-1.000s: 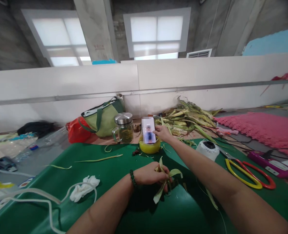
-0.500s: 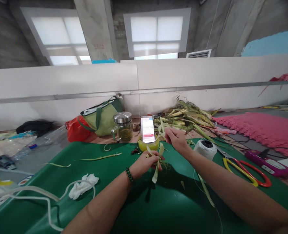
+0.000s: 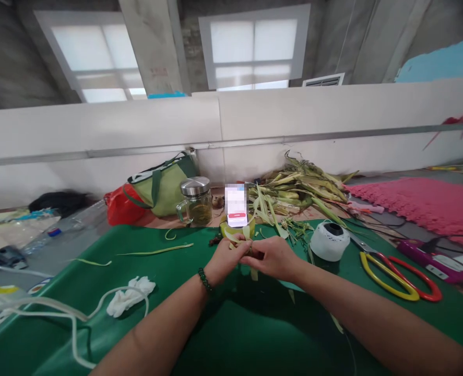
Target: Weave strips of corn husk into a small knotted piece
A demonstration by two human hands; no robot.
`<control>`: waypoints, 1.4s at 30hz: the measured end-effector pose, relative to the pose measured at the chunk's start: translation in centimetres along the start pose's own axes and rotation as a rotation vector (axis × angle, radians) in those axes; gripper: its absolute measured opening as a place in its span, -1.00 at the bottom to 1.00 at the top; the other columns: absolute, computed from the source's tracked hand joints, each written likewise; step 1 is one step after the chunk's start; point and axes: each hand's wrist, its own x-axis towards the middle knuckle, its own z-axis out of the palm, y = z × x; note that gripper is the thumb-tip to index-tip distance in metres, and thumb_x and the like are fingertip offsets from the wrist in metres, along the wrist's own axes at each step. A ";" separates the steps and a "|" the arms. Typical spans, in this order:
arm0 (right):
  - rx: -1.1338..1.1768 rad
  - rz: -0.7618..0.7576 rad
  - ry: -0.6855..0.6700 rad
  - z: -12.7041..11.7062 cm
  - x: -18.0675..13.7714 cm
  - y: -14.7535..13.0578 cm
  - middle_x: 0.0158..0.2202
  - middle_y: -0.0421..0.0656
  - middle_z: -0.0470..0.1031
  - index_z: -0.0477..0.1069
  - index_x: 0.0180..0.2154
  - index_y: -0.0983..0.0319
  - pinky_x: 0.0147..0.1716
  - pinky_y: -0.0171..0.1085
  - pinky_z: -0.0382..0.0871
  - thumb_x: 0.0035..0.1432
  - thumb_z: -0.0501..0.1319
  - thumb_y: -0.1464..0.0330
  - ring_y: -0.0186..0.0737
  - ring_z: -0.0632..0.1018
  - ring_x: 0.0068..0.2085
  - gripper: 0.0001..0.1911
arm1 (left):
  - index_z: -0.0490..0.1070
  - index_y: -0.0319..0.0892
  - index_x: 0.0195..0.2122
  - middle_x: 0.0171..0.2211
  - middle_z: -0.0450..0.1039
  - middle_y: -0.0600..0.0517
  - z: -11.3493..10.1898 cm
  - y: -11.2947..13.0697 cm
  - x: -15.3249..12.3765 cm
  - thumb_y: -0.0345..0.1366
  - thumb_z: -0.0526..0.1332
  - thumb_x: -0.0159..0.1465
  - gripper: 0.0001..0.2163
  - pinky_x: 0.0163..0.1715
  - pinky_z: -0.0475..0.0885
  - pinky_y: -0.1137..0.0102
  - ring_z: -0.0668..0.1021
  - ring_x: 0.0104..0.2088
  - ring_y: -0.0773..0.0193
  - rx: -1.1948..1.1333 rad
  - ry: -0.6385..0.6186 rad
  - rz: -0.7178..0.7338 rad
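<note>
Both my hands meet above the green mat (image 3: 168,292). My left hand (image 3: 224,259) is closed on a small bundle of pale green husk strips (image 3: 239,242). My right hand (image 3: 271,257) pinches the same bundle from the right. Strip ends stick out above and below my fingers. Just beyond my hands a phone (image 3: 236,212) leans upright in a yellow tape roll (image 3: 227,231), its screen lit. A bead bracelet (image 3: 204,280) circles my left wrist.
A heap of corn husks (image 3: 299,189) lies behind, by the white partition. A white thread spool (image 3: 329,241) and yellow and red scissors (image 3: 395,271) lie to the right. A glass jar (image 3: 196,201), a green bag (image 3: 162,184), a white cloth (image 3: 131,296) and white cord (image 3: 39,313) are on the left.
My right hand came back from the phone and joined the left hand on the husk bundle. The left hand lifted the bundle up and away from me, toward the phone.
</note>
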 end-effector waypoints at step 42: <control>0.704 0.137 -0.423 -0.3 1.0 2.6 -0.61 -0.25 0.34 0.36 -0.48 0.31 -0.60 -0.43 0.18 0.03 0.20 0.14 -0.44 0.33 -0.58 -0.66 | 0.38 -0.25 -0.49 -0.54 0.43 0.04 -1.7 0.9 -0.3 -0.20 0.28 0.07 -0.80 -0.45 0.37 0.47 0.46 -0.48 0.34 0.161 -0.121 0.052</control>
